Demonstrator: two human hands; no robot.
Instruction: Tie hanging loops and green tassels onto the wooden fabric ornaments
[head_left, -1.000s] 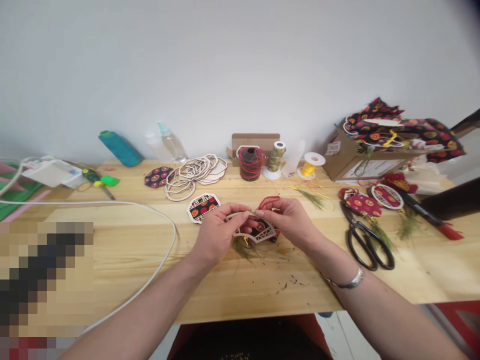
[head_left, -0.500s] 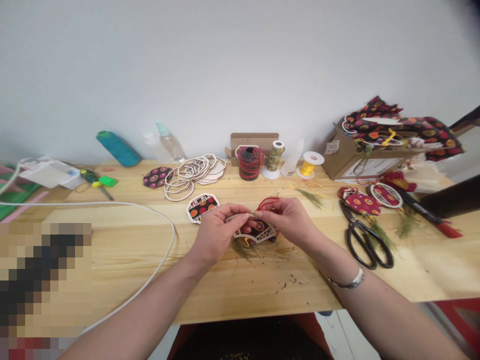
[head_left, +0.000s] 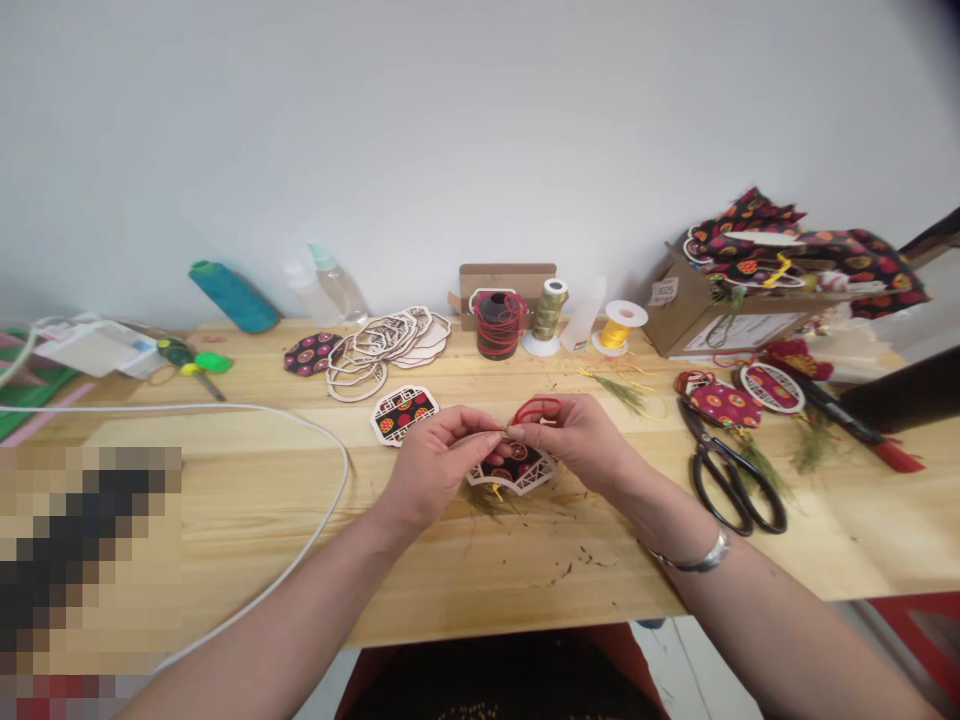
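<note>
My left hand point(head_left: 435, 465) and my right hand point(head_left: 581, 437) meet fingertip to fingertip, both pinching the top edge of a fan-shaped ornament point(head_left: 517, 460). It has a pale cut-out wooden frame and dark floral fabric. My fingers hide its upper part. A red cord point(head_left: 536, 406) loops up beside my right fingers. Below the ornament show a small yellow knot point(head_left: 496, 491) and a green tassel point(head_left: 480, 500). Just left of my left hand lies another framed fabric piece point(head_left: 405, 415), flat on the table.
Black-handled scissors point(head_left: 735, 485) lie to the right, near finished ornaments point(head_left: 724, 403). Thread spools point(head_left: 500, 325) and a pile of wooden frames point(head_left: 390, 345) stand along the back. A cardboard box point(head_left: 720, 325) holds fabric at the right. A white cable point(head_left: 341, 450) curves across the left.
The ornament has tilted under my fingers, so more of its fabric face and lower frame shows. Both hands stay pinched in nearly the same place.
</note>
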